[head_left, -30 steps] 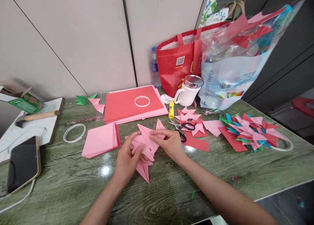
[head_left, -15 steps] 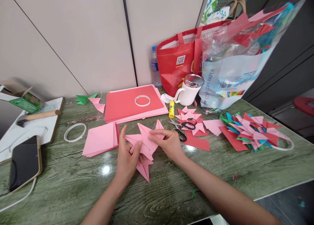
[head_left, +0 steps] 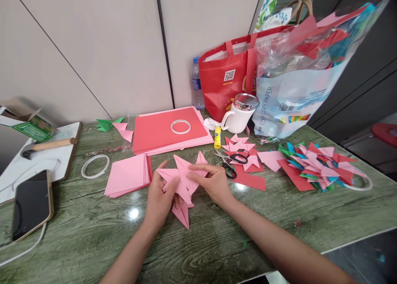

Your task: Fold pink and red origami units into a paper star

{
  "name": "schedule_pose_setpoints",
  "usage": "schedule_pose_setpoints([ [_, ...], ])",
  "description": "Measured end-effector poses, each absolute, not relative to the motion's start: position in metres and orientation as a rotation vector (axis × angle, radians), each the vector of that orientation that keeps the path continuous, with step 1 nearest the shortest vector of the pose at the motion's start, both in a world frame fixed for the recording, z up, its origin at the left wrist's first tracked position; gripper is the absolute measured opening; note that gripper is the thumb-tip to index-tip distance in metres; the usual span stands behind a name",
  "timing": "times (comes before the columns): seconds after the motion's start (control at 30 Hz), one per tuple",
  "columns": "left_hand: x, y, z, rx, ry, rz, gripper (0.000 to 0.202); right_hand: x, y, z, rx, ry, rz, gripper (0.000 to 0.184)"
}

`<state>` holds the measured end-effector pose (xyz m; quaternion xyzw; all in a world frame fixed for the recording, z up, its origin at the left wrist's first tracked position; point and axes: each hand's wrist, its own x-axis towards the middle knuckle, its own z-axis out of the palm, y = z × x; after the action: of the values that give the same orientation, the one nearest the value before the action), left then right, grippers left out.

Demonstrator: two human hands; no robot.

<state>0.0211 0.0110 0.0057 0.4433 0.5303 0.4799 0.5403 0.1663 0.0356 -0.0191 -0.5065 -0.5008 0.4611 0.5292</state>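
Currently, in the head view, the two hands are gripping one pointed pink paper piece (head_left: 183, 168), which is staying within the fingers just left of the scissors (head_left: 228, 157). The left hand (head_left: 159, 197) is clasping its left side; the right hand (head_left: 215, 182) is pinching its right side. I am judging that its folds are being adjusted, so the next move is calling for steady, gentle pressing. Around the scissors, one glue stick (head_left: 217, 137) and one mug (head_left: 242, 116) are standing behind, and three white rings (head_left: 90, 176) are lying: two left, one right.
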Motion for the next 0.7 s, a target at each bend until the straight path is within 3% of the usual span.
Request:
schedule_pose_setpoints([
  [0.7,0.0217,0.0087,0.0082,1.322,1.494,1.219,0.057,0.1647,0.0329,-0.0155,-1.193,-1.183,1.11,0.02],
])
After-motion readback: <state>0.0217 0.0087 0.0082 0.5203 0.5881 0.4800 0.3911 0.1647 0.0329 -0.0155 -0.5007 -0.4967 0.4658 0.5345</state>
